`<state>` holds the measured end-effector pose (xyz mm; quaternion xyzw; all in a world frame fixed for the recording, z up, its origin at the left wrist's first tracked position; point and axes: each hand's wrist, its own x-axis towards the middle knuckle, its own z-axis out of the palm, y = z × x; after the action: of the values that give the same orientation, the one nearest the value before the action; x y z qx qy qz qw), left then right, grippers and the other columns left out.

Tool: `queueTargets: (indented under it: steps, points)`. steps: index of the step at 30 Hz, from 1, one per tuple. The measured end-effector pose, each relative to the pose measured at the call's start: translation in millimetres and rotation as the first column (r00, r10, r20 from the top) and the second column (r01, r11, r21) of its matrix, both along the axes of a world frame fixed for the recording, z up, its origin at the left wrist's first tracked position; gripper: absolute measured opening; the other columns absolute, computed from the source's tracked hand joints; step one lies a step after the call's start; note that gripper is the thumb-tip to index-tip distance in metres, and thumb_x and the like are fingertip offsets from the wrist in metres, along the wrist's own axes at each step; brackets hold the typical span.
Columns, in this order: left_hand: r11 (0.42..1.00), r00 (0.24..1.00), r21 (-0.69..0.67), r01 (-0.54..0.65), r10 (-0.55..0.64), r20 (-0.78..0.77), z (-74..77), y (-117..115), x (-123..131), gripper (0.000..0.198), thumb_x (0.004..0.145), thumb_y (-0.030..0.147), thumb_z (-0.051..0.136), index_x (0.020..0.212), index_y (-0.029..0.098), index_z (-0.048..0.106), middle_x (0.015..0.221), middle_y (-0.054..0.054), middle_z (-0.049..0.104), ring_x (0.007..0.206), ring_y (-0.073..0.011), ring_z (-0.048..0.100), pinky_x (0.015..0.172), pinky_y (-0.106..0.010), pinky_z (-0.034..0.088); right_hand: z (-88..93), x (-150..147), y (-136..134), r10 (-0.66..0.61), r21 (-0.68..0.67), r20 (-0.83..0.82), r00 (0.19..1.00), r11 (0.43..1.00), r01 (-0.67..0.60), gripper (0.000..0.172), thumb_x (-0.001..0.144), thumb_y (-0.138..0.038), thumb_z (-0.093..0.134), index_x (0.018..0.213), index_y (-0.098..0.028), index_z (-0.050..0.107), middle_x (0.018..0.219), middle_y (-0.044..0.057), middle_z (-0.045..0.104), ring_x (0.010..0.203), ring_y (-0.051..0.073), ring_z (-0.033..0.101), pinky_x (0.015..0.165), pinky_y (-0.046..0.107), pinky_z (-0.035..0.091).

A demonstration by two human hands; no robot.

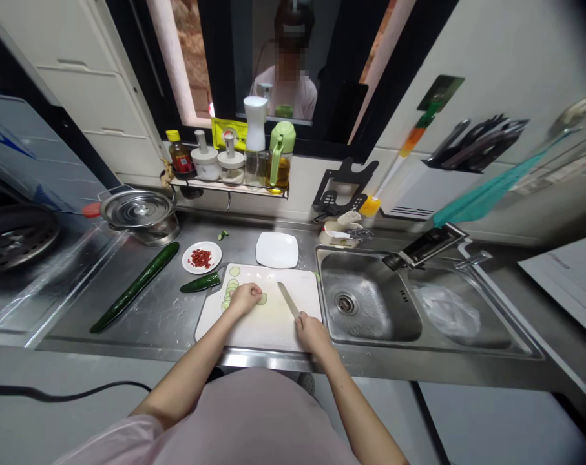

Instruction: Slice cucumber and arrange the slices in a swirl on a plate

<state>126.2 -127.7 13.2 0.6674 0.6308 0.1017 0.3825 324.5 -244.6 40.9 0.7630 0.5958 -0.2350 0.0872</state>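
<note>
A white cutting board (273,323) lies on the steel counter in front of me. My left hand (244,298) is curled over cucumber slices (231,287) near the board's left side, fingertips touching a slice (262,298). My right hand (312,330) is closed round the handle of a knife (287,299), whose blade points up and left over the board. A cut cucumber piece (200,283) lies just off the board's left corner.
A whole cucumber (136,285) lies at the left. A small plate of chopped red chilli (201,258) and a white square plate (277,250) sit behind the board. The sink (370,300) is at the right, a lidded pot (138,212) at the back left.
</note>
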Motion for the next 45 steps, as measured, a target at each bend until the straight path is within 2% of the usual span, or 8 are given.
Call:
queueTargets:
  steps: [5, 11, 17, 23, 32, 45]
  points:
    - [0.994, 0.990, 0.087, 0.065, -0.053, -0.134, -0.9, 1, -4, 0.016, 0.081, 0.024, 0.055, 0.088, 0.024, 0.069, 0.091, -0.002, 0.072, 0.092, -0.0201, 0.061, 0.091, -0.038, 0.031, -0.7, 4, 1, 0.020, 0.002, 0.009, 1.000, 1.000, -0.020, 0.035, 0.097, -0.034, 0.029, 0.110, -0.017, 0.057, 0.103, 0.014, 0.069, 0.097, 0.023, 0.065, 0.074, 0.029, 0.041]
    - [0.949, 0.937, 0.234, 0.211, -0.127, -0.327, -1.4, 4, -11, 0.022, 0.085, 0.021, 0.049, 0.097, 0.022, 0.068, 0.113, -0.011, 0.066, 0.112, -0.0293, 0.046, 0.089, -0.043, 0.026, 1.1, 0, -1, 0.078, 0.001, 0.045, 0.996, 0.997, -0.078, 0.034, 0.097, -0.034, 0.029, 0.112, -0.018, 0.055, 0.102, 0.014, 0.069, 0.096, 0.023, 0.065, 0.074, 0.030, 0.040]
    - [0.940, 0.904, 0.227, 0.255, -0.148, -0.401, 1.6, 11, -10, 0.030, 0.086, 0.018, 0.042, 0.087, 0.020, 0.072, 0.097, -0.013, 0.069, 0.108, -0.0314, 0.044, 0.086, -0.047, 0.024, 2.3, 8, -10, 0.183, 0.046, 0.043, 0.982, 0.982, -0.185, 0.042, 0.099, -0.043, 0.023, 0.112, -0.020, 0.055, 0.100, 0.012, 0.070, 0.095, 0.022, 0.064, 0.076, 0.029, 0.039]
    - [0.936, 0.890, 0.228, 0.270, -0.152, -0.429, 5.8, 11, -11, 0.027, 0.084, 0.027, 0.047, 0.086, 0.020, 0.073, 0.088, -0.014, 0.069, 0.106, -0.0318, 0.047, 0.087, -0.046, 0.024, 6.7, 10, -17, 0.281, 0.054, 0.031, 0.959, 0.958, -0.282, 0.048, 0.099, -0.048, 0.020, 0.109, -0.021, 0.058, 0.098, 0.011, 0.070, 0.096, 0.022, 0.064, 0.077, 0.028, 0.038]
    - [0.933, 0.877, 0.239, 0.268, -0.133, -0.462, 4.9, 8, -9, 0.027, 0.087, 0.031, 0.048, 0.089, 0.020, 0.072, 0.089, -0.014, 0.070, 0.107, -0.0317, 0.047, 0.088, -0.046, 0.024, 17.0, 0, -15, 0.310, 0.020, 0.063, 0.949, 0.950, -0.311, 0.043, 0.099, -0.041, 0.025, 0.109, -0.020, 0.060, 0.100, 0.012, 0.070, 0.097, 0.022, 0.064, 0.078, 0.029, 0.040]
    - [0.931, 0.877, 0.248, 0.269, -0.130, -0.463, 3.6, 9, -9, 0.025, 0.085, 0.028, 0.049, 0.091, 0.020, 0.073, 0.088, -0.015, 0.070, 0.106, -0.0324, 0.048, 0.089, -0.047, 0.022, 25.6, -7, -7, 0.320, -0.045, 0.057, 0.946, 0.947, -0.318, 0.039, 0.098, -0.038, 0.029, 0.111, -0.018, 0.060, 0.105, 0.015, 0.069, 0.102, 0.025, 0.063, 0.082, 0.032, 0.041]
